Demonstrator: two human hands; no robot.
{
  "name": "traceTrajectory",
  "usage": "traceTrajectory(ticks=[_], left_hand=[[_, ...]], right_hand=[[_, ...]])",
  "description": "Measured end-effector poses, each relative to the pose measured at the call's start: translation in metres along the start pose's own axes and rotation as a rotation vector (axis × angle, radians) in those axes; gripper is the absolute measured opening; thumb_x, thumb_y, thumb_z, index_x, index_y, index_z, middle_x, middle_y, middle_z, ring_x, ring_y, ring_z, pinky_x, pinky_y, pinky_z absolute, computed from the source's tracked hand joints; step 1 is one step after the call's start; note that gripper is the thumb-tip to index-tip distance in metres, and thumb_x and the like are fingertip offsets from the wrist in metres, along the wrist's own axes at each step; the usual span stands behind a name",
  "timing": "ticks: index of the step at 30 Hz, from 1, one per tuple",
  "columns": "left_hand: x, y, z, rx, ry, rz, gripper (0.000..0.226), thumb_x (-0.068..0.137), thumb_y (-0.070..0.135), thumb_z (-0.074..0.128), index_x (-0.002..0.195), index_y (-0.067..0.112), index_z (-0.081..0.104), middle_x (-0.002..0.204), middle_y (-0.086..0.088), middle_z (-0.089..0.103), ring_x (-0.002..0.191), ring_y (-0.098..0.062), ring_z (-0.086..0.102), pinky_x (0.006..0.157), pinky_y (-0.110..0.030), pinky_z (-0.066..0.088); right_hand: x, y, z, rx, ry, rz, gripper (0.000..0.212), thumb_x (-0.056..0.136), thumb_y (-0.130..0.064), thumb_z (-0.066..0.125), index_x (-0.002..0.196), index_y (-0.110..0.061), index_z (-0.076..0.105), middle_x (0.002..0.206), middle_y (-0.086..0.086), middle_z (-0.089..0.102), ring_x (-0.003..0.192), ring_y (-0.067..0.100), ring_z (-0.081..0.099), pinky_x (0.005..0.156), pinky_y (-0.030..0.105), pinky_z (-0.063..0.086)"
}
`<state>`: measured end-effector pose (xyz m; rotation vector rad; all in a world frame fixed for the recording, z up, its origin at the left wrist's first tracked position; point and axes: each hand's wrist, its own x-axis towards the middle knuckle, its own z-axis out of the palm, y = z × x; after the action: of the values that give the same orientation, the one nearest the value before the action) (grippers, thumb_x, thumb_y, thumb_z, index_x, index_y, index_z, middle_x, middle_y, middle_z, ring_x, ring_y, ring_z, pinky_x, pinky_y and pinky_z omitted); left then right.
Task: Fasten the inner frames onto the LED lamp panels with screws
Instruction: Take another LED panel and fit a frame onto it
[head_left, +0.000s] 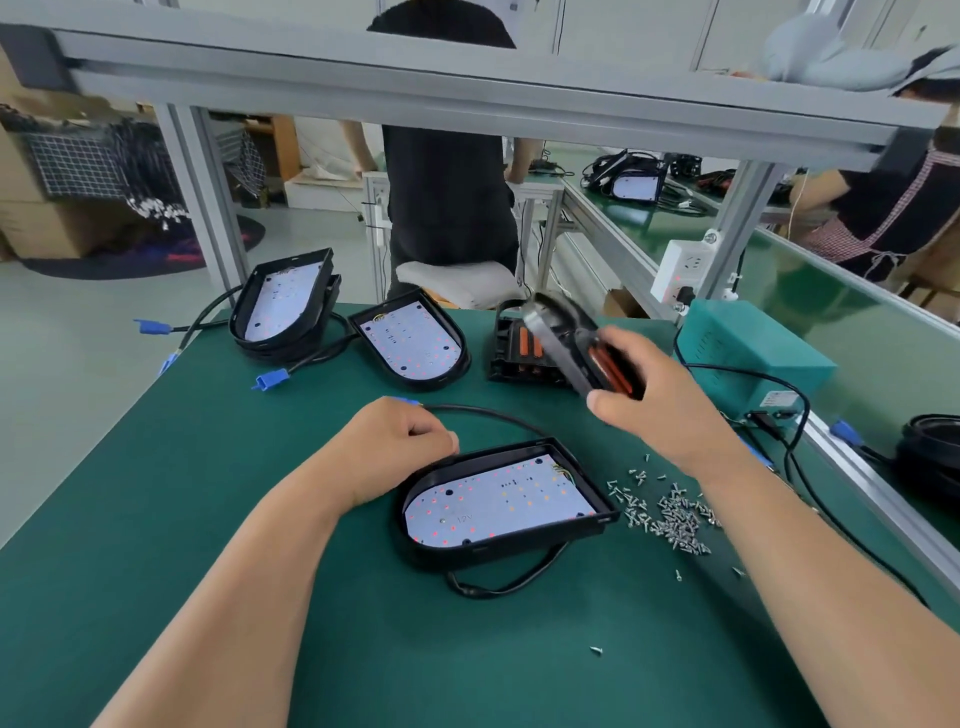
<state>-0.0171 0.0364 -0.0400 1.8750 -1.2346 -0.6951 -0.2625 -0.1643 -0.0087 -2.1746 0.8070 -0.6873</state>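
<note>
The right hand (670, 400) grips an inner frame (561, 338) aloft, left hand (395, 447) curled by the lamp panel (498, 499) (grip unclear); seating it's probably next.

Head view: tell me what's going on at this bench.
A person is assembling LED lamps on a green bench. The right hand holds a blurred inner frame in the air, near the stack of frames. The left hand rests, fingers curled, at the rim of the nearest lamp panel, which has no frame on it yet; whether it grips anything is unclear. Loose screws lie right of that panel.
</note>
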Motion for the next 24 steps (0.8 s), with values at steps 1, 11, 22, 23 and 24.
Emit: traceTrajectory(ticks=[1, 11, 22, 23, 24], left_hand=[[0.0, 0.0, 0.0, 0.0, 0.017, -0.001, 0.033, 0.08, 0.05, 0.067, 0.08, 0.021, 0.082, 0.088, 0.006, 0.077, 0.084, -0.01, 0.069, 0.087, -0.036, 0.056], [0.005, 0.0, -0.003, -0.296, 0.007, -0.112, 0.049, 0.097, 0.059, 0.043, 0.066, 0.025, 0.025, 0.06, 0.007, 0.023, 0.054, -0.017, 0.015, 0.045, -0.025, 0.015], [-0.003, 0.0, -0.005, -0.128, -0.151, 0.077, 0.057, 0.09, 0.049, 0.072, 0.064, 0.012, 0.038, 0.069, -0.002, 0.027, 0.067, -0.019, 0.025, 0.061, -0.036, 0.019], [-0.003, 0.0, -0.005, -0.116, -0.152, 0.083, 0.058, 0.089, 0.049, 0.073, 0.066, 0.005, 0.042, 0.07, -0.004, 0.029, 0.067, -0.019, 0.027, 0.063, -0.035, 0.02], [-0.003, -0.001, -0.005, -0.11, -0.152, 0.082, 0.059, 0.088, 0.05, 0.073, 0.07, -0.001, 0.05, 0.071, -0.005, 0.033, 0.068, -0.019, 0.03, 0.065, -0.035, 0.023]], right_hand=[[-0.009, -0.006, 0.0, 0.022, -0.081, -0.039, 0.071, 0.07, -0.048, 0.074, 0.135, -0.067, 0.05, 0.136, -0.041, 0.057, 0.126, -0.012, 0.057, 0.097, 0.002, 0.039], [-0.054, -0.046, 0.014, -0.151, -0.566, -0.223, 0.086, 0.073, -0.026, 0.068, 0.157, -0.038, 0.047, 0.168, -0.029, 0.028, 0.152, -0.012, 0.024, 0.122, 0.015, 0.022], [-0.057, -0.051, 0.023, -0.276, -0.658, -0.395, 0.077, 0.073, -0.02, 0.061, 0.149, -0.033, 0.056, 0.168, -0.015, 0.033, 0.156, -0.009, 0.011, 0.123, 0.013, 0.007], [-0.057, -0.05, 0.023, -0.277, -0.656, -0.405, 0.075, 0.073, -0.019, 0.061, 0.147, -0.031, 0.057, 0.167, -0.014, 0.035, 0.156, -0.008, 0.012, 0.123, 0.014, 0.008], [-0.058, -0.049, 0.024, -0.281, -0.65, -0.417, 0.072, 0.074, -0.018, 0.061, 0.145, -0.029, 0.059, 0.166, -0.013, 0.037, 0.155, -0.008, 0.014, 0.123, 0.015, 0.009]])
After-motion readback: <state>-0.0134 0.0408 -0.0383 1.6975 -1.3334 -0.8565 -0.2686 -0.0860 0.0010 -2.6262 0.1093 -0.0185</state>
